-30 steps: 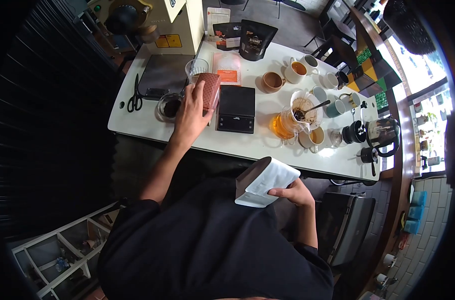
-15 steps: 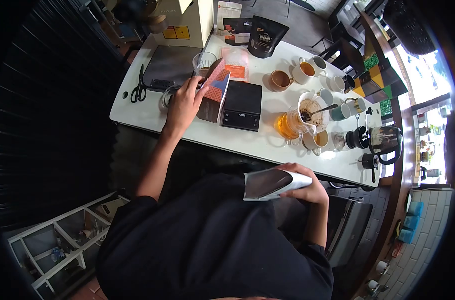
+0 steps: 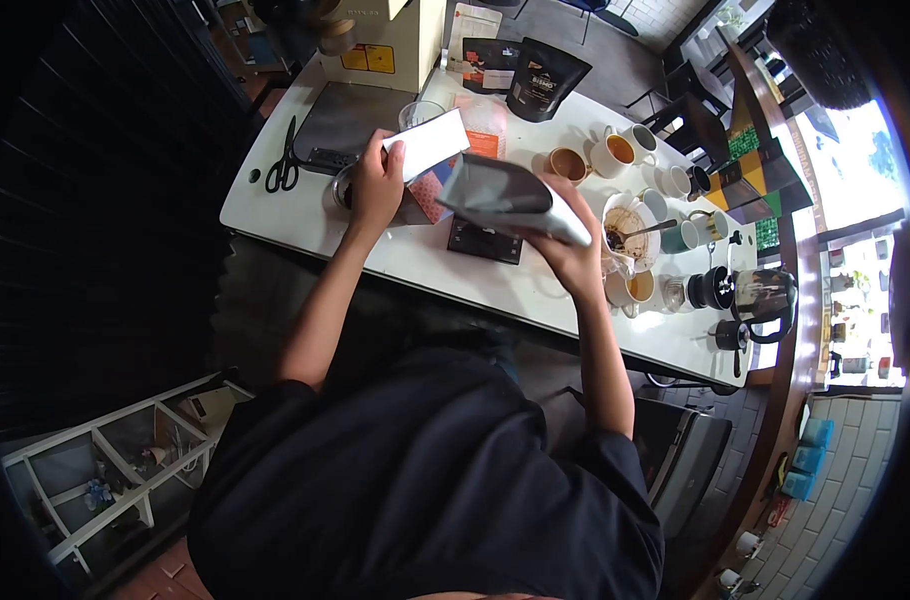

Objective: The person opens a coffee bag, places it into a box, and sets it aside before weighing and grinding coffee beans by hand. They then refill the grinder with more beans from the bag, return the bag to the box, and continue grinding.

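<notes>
My left hand point(image 3: 379, 185) is closed on the lid flap of a patterned box point(image 3: 428, 193), and the flap's white inside point(image 3: 430, 144) faces up. Over the table, my right hand point(image 3: 567, 238) grips an open silver pouch point(image 3: 505, 190), tilted with its mouth toward the box. The pouch partly covers a black scale point(image 3: 484, 242). Behind the box is a clear measuring cup point(image 3: 419, 114). To the right of the pouch a glass dripper point(image 3: 630, 226) holds a paper filter with dark grounds and a spoon.
Black scissors point(image 3: 284, 160) lie at the table's left. Two black coffee bags point(image 3: 546, 80) stand at the back. Several cups, including one with amber liquid point(image 3: 612, 153), crowd the right side near a glass kettle point(image 3: 765, 295) and a grinder point(image 3: 718, 288).
My right hand has raised the silver pouch from near my body to above the scale, beside the box. My left hand has tipped the box's flap so that its white inside shows.
</notes>
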`<action>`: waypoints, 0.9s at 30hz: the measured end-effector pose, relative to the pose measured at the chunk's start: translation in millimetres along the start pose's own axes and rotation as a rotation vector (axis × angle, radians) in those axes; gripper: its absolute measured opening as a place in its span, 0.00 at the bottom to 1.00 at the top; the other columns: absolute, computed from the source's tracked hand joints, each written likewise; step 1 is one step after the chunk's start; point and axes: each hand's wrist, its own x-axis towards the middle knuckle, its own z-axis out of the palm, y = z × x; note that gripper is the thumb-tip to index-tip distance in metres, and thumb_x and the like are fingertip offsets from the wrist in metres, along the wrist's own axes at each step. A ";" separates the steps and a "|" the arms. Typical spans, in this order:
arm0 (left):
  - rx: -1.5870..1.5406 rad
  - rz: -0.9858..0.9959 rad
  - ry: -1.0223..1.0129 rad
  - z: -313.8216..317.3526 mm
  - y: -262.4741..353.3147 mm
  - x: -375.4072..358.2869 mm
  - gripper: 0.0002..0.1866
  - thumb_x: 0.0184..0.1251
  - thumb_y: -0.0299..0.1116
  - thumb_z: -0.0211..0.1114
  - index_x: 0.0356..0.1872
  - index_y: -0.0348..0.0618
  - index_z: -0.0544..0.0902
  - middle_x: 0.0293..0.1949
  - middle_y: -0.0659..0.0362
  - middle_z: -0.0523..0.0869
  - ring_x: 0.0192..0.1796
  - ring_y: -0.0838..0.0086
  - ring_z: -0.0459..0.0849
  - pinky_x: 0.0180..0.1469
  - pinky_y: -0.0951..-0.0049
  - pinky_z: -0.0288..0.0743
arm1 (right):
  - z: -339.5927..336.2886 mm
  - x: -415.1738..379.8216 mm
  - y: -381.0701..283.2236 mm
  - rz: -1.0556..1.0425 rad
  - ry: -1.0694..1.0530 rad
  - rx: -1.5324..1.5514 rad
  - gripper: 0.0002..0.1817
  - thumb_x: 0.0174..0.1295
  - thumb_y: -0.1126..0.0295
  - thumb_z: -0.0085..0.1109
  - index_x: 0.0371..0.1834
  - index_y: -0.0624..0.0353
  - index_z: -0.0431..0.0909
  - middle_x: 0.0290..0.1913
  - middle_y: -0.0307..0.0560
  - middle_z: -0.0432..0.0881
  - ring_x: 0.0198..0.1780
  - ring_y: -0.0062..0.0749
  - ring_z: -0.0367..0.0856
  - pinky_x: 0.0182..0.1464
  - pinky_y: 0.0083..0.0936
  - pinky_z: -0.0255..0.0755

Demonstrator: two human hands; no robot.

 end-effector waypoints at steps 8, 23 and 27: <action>-0.212 -0.129 0.027 6.3 1.4 16.6 0.16 0.73 0.31 0.59 0.58 0.43 0.69 0.32 0.49 0.86 0.33 0.66 0.85 0.39 0.65 0.76 | 16.1 44.0 25.7 -0.183 -0.102 -0.061 0.30 0.49 0.80 0.73 0.59 0.64 0.78 0.57 0.47 0.82 0.59 0.33 0.80 0.62 0.29 0.72; -0.566 -0.120 -0.057 14.4 23.3 44.9 0.16 0.71 0.28 0.60 0.57 0.45 0.70 0.34 0.61 0.82 0.33 0.82 0.77 0.38 0.77 0.71 | 9.9 46.9 13.5 0.037 -0.003 0.237 0.31 0.50 0.79 0.74 0.61 0.64 0.77 0.55 0.44 0.82 0.56 0.27 0.79 0.60 0.26 0.72; -0.772 -0.196 -0.213 31.2 46.5 54.0 0.15 0.75 0.29 0.59 0.58 0.47 0.68 0.28 0.66 0.78 0.26 0.88 0.68 0.26 0.83 0.59 | -5.6 49.4 1.2 0.004 0.066 0.152 0.31 0.50 0.78 0.75 0.61 0.64 0.77 0.54 0.43 0.82 0.55 0.27 0.79 0.58 0.26 0.73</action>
